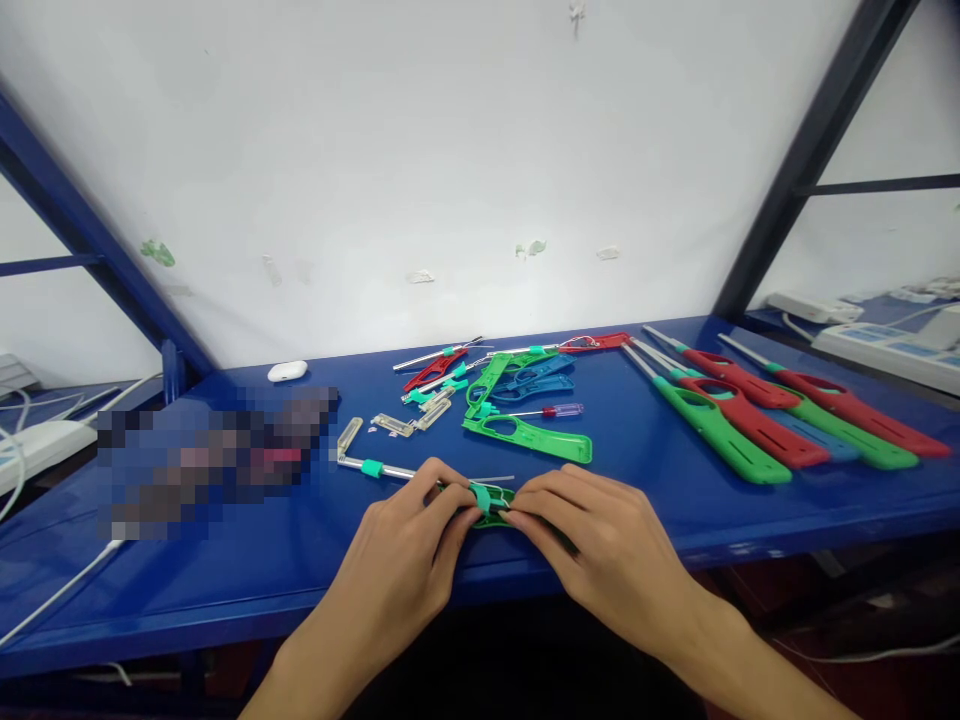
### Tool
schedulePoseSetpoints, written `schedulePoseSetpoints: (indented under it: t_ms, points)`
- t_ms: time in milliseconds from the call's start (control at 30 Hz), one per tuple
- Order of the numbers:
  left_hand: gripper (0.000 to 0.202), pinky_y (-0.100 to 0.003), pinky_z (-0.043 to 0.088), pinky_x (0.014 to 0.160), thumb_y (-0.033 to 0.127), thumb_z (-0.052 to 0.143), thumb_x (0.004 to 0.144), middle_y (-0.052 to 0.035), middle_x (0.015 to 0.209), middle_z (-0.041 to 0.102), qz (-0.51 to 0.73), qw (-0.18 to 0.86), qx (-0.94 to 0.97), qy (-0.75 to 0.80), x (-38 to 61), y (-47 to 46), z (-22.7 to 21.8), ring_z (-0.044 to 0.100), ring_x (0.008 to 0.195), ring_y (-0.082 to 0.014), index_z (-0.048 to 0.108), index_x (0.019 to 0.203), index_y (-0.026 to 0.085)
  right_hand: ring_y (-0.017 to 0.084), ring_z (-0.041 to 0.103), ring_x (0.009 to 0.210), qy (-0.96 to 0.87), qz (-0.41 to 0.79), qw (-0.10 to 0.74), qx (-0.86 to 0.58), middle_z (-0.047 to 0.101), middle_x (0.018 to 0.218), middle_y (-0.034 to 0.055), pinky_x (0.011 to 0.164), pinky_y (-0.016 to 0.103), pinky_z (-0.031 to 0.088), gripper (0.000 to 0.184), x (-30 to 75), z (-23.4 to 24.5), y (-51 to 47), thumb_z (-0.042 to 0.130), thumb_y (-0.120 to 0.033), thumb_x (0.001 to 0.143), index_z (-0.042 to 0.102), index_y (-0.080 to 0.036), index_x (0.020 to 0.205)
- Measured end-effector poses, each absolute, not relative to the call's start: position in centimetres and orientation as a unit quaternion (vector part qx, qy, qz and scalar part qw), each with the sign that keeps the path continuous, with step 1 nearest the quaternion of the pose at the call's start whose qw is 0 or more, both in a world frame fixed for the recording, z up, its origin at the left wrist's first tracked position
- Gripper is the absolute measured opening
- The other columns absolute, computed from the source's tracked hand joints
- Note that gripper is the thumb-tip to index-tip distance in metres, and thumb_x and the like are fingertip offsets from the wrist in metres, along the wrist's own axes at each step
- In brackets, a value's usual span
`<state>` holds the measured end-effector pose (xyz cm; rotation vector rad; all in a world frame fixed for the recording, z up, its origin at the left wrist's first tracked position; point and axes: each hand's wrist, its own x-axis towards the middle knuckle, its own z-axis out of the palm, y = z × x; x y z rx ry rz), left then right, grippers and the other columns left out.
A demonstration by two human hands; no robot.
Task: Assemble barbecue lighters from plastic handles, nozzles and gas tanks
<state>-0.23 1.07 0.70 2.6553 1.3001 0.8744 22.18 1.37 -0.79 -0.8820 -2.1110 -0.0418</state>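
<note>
My left hand [409, 545] and my right hand [592, 545] meet near the front edge of the blue bench [225, 590]. Both pinch a green lighter shell [487, 503] with a teal trigger piece lying between the fingertips. A metal tube with a teal collar [373, 467] runs leftward from the left hand's fingers and rests on the bench. A thin wire sticks out just behind the shell. Just beyond my hands lies a loose green handle half [536, 437].
A heap of red, green and blue handle halves [517, 380], metal parts and a small screwdriver [551, 411] sits mid-bench. Several assembled long lighters [757, 410] lie at right. A white earbud case [287, 371] sits back left; a blurred patch [214, 455] covers the left.
</note>
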Motion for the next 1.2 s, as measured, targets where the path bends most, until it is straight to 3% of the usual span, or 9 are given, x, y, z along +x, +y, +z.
schedulePoseSetpoints:
  t_ms: [300,500,633,933,1067,1200]
  points:
    - [0.017,-0.035,0.06,0.081,0.019,0.044,0.106,-0.0051,0.108,0.063,0.266,0.032,0.861,0.431,0.0,0.4,1.2,0.068,0.087,-0.0197,0.06,0.104,0.023,0.02,0.068,0.079,-0.856,-0.107,0.388,-0.326,0.08,0.1,0.0049,0.071,0.036,0.052,0.017,22.5,-1.1,0.9,0.06,-0.018,0.104,0.077,-0.016,0.105]
    - [0.03,-0.034,0.058,0.071,0.017,0.043,0.104,-0.0056,0.113,0.061,0.25,0.027,0.869,0.426,0.1,0.2,1.3,0.067,0.083,-0.0194,0.057,0.128,0.027,0.021,0.067,0.079,-0.862,-0.122,0.372,-0.322,0.079,0.104,0.006,0.069,0.037,0.049,0.019,22.9,-1.0,0.6,0.059,-0.019,0.105,0.076,-0.015,0.11]
    - [0.027,-0.032,0.055,0.067,0.015,0.043,0.104,-0.0054,0.112,0.06,0.248,0.038,0.873,0.419,-0.1,0.2,1.3,0.064,0.077,-0.0168,0.063,0.118,0.027,0.02,0.066,0.079,-0.865,-0.116,0.368,-0.321,0.079,0.106,0.0061,0.068,0.037,0.047,0.019,22.9,-0.9,0.7,0.059,-0.02,0.105,0.076,-0.015,0.113]
    - [0.035,-0.033,0.054,0.067,0.016,0.045,0.104,-0.0063,0.111,0.059,0.228,0.046,0.883,0.408,-0.3,-0.1,1.8,0.061,0.078,-0.0177,0.062,0.131,0.029,0.022,0.064,0.096,-0.857,-0.031,0.404,-0.319,0.077,0.116,0.0042,0.087,0.04,0.046,0.025,23.2,-0.7,0.8,0.066,-0.023,0.102,0.071,-0.019,0.126]
    - [0.043,-0.033,0.055,0.068,0.016,0.044,0.103,-0.0061,0.118,0.06,0.23,0.052,0.882,0.407,-0.1,-0.2,1.7,0.064,0.081,-0.0181,0.057,0.141,0.032,0.02,0.064,0.093,-0.864,-0.023,0.405,-0.297,0.078,0.111,0.0024,0.085,0.039,0.046,0.019,23.4,-0.5,0.8,0.067,-0.021,0.101,0.074,-0.02,0.118]
    - [0.051,-0.036,0.058,0.08,0.016,0.043,0.103,-0.0058,0.125,0.062,0.24,0.068,0.874,0.417,-0.2,-0.4,1.6,0.069,0.098,-0.021,0.043,0.151,0.034,0.02,0.064,0.09,-0.844,-0.017,0.433,-0.316,0.079,0.101,0.0019,0.083,0.038,0.046,0.011,23.4,-0.9,0.9,0.07,-0.021,0.1,0.076,-0.02,0.109]
